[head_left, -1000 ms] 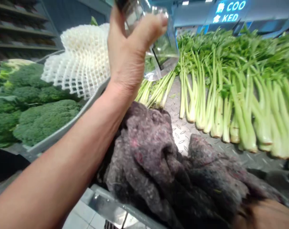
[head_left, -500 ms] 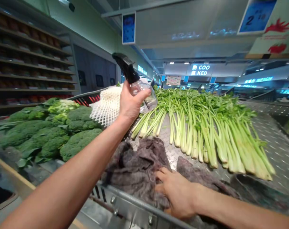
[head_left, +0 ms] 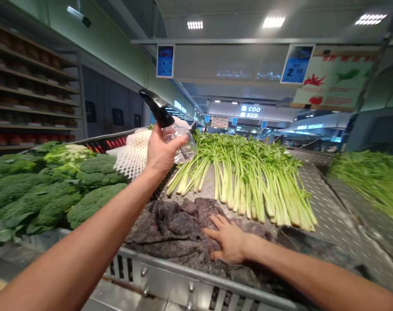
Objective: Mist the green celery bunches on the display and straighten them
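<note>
You raise your left hand (head_left: 160, 153) over the far left side of the cloth, arm stretched from the near left, with the fingers wrapped around a spray bottle (head_left: 186, 149) and the thumb along its near side. Your right hand (head_left: 230, 242) lies palm down, fingers spread and pointing left, pressed on the dark cloth (head_left: 170, 226) without gripping it. The bottle is clear with a black trigger head, tilted so the head leans up and left; you cannot tell how much liquid it holds. The cloth is grey-purple, rumpled and folded, along the near edge of the metal bench (head_left: 326, 194), just behind the slotted rail (head_left: 196, 274). Beyond it the bench carries a row of celery (head_left: 257, 181), pale ends near, leaves far. Broccoli heads (head_left: 97, 203) fill the left section, with white foam netting (head_left: 133, 151) beside them.
</note>
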The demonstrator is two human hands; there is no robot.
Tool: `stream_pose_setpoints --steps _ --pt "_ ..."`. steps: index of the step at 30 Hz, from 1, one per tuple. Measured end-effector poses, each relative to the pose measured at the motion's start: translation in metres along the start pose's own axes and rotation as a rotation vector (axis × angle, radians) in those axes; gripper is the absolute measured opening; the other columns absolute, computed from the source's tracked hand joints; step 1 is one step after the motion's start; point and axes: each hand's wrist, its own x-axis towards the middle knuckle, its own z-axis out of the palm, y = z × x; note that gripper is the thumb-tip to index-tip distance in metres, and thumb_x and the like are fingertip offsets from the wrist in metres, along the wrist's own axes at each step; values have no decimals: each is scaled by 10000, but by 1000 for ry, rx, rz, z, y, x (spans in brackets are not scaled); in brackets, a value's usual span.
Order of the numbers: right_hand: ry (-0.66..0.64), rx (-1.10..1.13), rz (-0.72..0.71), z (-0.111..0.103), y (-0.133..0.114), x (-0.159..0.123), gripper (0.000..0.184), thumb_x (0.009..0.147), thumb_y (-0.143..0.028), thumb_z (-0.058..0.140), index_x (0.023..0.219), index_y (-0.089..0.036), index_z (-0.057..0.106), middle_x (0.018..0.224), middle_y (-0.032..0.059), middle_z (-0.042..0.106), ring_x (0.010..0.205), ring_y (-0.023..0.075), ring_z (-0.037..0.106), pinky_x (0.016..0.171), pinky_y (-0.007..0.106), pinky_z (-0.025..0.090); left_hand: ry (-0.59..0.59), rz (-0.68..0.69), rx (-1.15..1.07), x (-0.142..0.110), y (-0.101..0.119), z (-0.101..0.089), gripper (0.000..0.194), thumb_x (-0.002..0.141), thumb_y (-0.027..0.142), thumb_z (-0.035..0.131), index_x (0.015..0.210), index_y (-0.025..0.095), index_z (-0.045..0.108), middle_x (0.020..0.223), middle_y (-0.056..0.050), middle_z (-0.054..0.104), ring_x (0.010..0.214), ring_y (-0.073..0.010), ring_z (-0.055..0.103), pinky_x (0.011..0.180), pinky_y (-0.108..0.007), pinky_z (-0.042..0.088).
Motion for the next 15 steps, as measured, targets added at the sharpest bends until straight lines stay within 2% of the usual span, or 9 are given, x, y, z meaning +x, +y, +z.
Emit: stream_pose_setpoints --steps 2,5,7,10,11,13,15 --pt "-15 29 -70 21 10 -7 442 700 -337 490 1131 -243 513 1280 95 379 1152 274 356 888 419 337 -28 2 34 -2 2 2 466 506 250 693 922 150 507 812 -22 575 738 -139 540 755 -365 428" --pt "36 0 -22 37 28 -32 272 706 -203 445 908 -168 624 1082 92 531 1056 227 441 885 368 347 -65 19 140 -7 1 9 511 510 299 701 959 140 515 843 -35 582 781 -166 549 785 -396 424" --pt "29 -9 32 39 36 -54 233 700 -182 442 826 -139 633 1042 103 545 1051 228 443 886 366 345 -85 26 181 -13 -3 18 530 533 334 688 995 146 509 883 -42 586 817 -183 554 809 -412 418" --pt "53 19 82 35 34 -83 268 729 -227 418 902 -164 614 1157 95 491 1081 231 423 898 416 319 -113 -12 202 -25 -7 36 553 554 365 668 1038 158 498 913 -48 595 841 -200 563 815 -420 422" --pt "118 3 134 31 32 -92 286 737 -267 420 940 -183 602 1193 88 468 1108 246 399 911 454 289 -123 -32 203 -29 -7 42 553 556 372 664 1041 161 500 918 -48 598 843 -203 565 813 -417 426" --pt "222 -26 336 25 28 -106 344 721 -369 451 984 -197 590 1203 101 465 1120 285 385 904 498 267 -151 -76 210 -38 -6 54 541 558 384 655 1029 162 510 923 -49 602 838 -207 570 805 -409 434" --pt "159 26 557 22 29 -118 416 679 -451 484 982 -193 604 1128 123 523 1051 299 454 854 471 332 -173 -104 234 -46 -2 64 527 555 395 647 1009 160 521 918 -49 605 831 -210 572 802 -408 437"
